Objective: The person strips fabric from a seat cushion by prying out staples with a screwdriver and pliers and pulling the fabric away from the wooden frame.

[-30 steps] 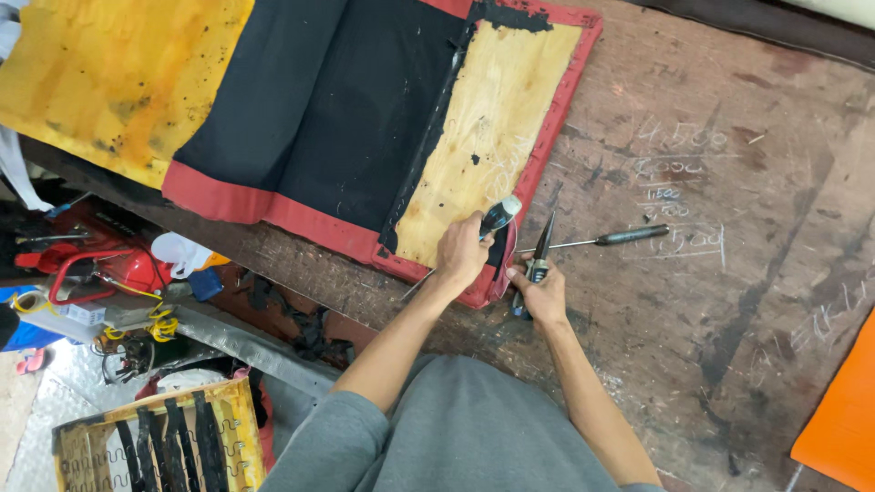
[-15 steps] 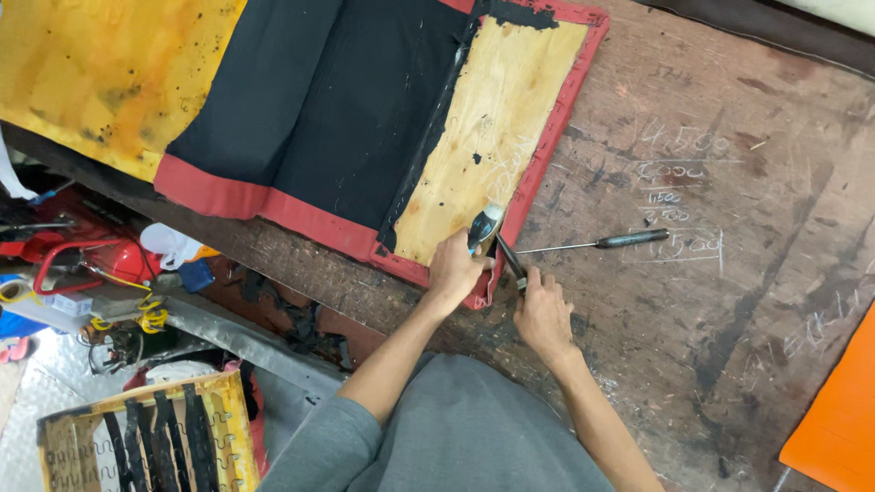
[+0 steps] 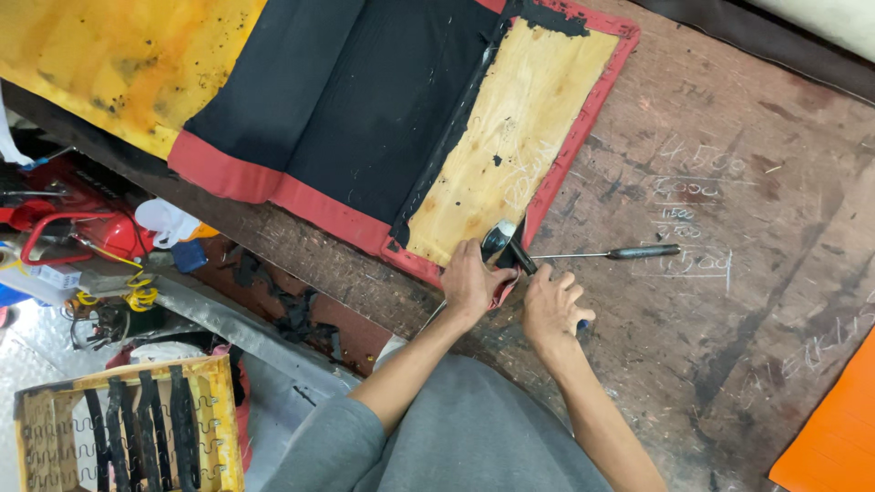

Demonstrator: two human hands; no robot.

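Observation:
A seat panel lies face down on the workbench: bare plywood (image 3: 519, 155), black cloth (image 3: 365, 100) and a red fabric border (image 3: 273, 191). My left hand (image 3: 472, 281) grips a shiny metal stapler-like tool (image 3: 499, 241) pressed at the panel's near corner, pinching the red edge. My right hand (image 3: 550, 305) is shut on the blue handles of pliers whose dark jaws (image 3: 521, 258) reach that same corner. A screwdriver (image 3: 611, 254) with a dark handle lies on the wood just right of the hands.
The scratched brown workbench (image 3: 729, 301) carries chalk marks. An orange panel (image 3: 834, 428) sits at the lower right. Below the bench edge at left are a red compressor (image 3: 87, 228), tools, black scraps and a yellow sprung seat frame (image 3: 128, 428).
My right hand has moved from beside the screwdriver toward the panel corner with the pliers. The left hand stays at the corner with the metal tool.

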